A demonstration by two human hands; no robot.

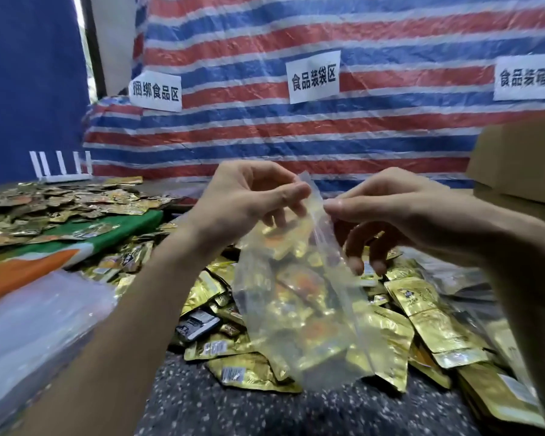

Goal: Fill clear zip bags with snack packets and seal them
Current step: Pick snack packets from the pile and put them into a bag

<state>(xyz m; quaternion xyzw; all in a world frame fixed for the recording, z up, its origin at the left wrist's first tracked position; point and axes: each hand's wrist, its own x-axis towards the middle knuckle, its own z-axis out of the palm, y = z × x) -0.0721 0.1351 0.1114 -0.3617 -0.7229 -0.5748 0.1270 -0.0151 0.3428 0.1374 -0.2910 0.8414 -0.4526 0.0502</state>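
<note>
A: Left hand (249, 196)?
B: Raised, forearm bare, thumb and forefinger pinching the clear zip bag (296, 325) at its top edge.
A: Right hand (390, 209)?
B: Same level, pinching opposite; other fingers curled downward.

At the far side hangs a tarp (359, 127) striped red, blue and white, bearing white signs (313, 76) with black characters, and a dark blue sheet (29, 89) hangs to its left. The snack packets (422, 309) heaped near are shiny gold with orange and black prints, showing through the colourless zip bag (296, 294). The surface (202, 404) is dark grey with pale speckles, the cloth (76, 243) at the left is green, white and orange, and the cardboard box (523, 158) at the far right is brown.
</note>
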